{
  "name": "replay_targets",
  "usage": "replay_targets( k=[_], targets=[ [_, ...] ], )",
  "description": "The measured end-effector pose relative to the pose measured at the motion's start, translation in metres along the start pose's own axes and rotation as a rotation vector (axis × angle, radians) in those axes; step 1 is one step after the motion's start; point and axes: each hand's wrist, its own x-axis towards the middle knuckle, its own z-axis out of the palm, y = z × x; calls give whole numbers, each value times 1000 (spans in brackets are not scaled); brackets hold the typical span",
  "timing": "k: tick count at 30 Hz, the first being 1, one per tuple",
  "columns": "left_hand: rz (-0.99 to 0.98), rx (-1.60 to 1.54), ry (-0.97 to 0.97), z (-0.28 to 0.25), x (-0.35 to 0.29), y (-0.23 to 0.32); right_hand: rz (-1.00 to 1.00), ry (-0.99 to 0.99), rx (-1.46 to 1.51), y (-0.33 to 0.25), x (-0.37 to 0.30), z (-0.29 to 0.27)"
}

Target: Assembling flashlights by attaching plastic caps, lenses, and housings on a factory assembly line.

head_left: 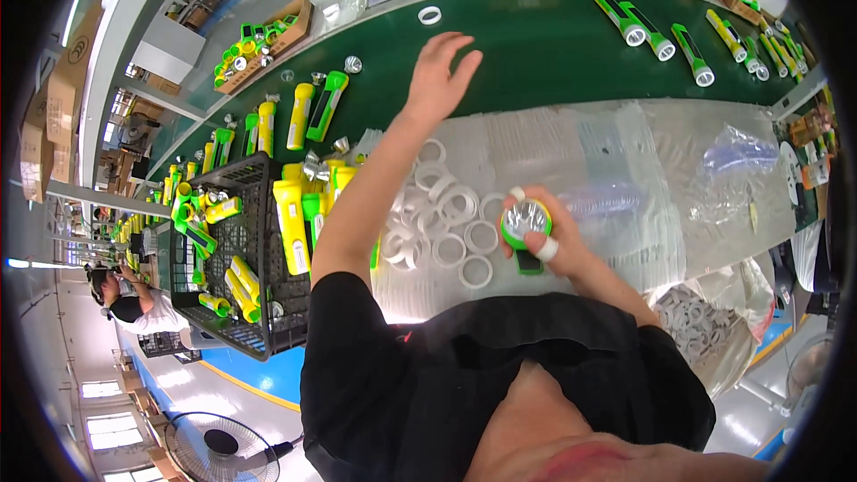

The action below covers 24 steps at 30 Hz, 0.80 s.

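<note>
My left hand reaches far out over the green conveyor belt, fingers extended and thumb apart, holding nothing. Just beyond its fingertips lies a single white ring on the belt. Close to my body, my right hand is wrapped round a green flashlight, its shiny reflector end facing up. White bands cover two of that hand's fingers. Left of the flashlight, a loose heap of white plastic rings is spread over the plastic-covered worktop.
A black crate of yellow and green flashlights stands at my left. More flashlights stand on the belt beyond it; others lie at the far right. Cardboard boxes line the far side. A bag of rings sits lower right.
</note>
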Motion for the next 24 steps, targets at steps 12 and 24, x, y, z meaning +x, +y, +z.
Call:
replay_targets(
  k=[12, 24],
  targets=[
    [-493, 730, -367, 72, 113, -237, 10, -15, -35, 12, -12, -32],
    [-452, -928, -264, -36, 6, 37, -77, 30, -13, 2, -1, -17]
  ],
)
